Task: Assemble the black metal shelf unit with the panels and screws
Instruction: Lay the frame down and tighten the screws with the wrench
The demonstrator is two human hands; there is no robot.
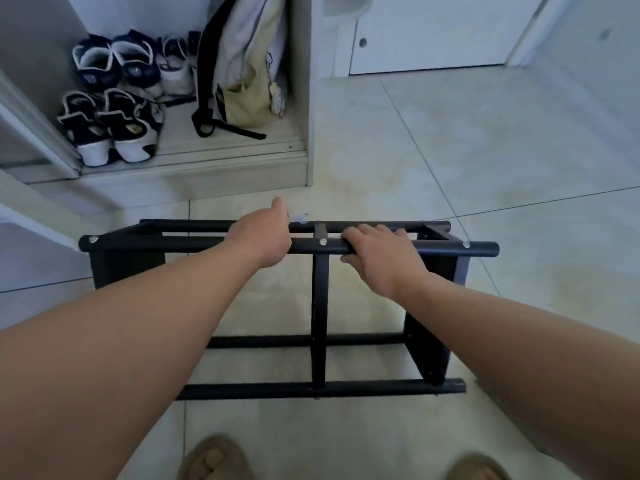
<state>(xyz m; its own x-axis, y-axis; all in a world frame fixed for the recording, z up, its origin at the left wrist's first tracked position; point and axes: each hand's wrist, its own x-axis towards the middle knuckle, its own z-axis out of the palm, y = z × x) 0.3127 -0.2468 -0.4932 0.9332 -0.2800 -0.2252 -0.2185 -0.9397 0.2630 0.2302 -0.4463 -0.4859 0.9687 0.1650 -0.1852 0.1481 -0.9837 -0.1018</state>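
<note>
Right hand grips the black shelf frame; left hand perhaps pinches a small tool.

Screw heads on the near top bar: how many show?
3. The left screw head sits at the bar left end, the middle screw head above the centre strut, the right screw head near the right end. The left hand and right hand may hide more.

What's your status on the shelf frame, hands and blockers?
Left hand pinches small pale item at far top bar. Right hand grips near top bar. Black shelf frame rests on floor. Shoes, backpack apart in cabinet beyond.
</note>
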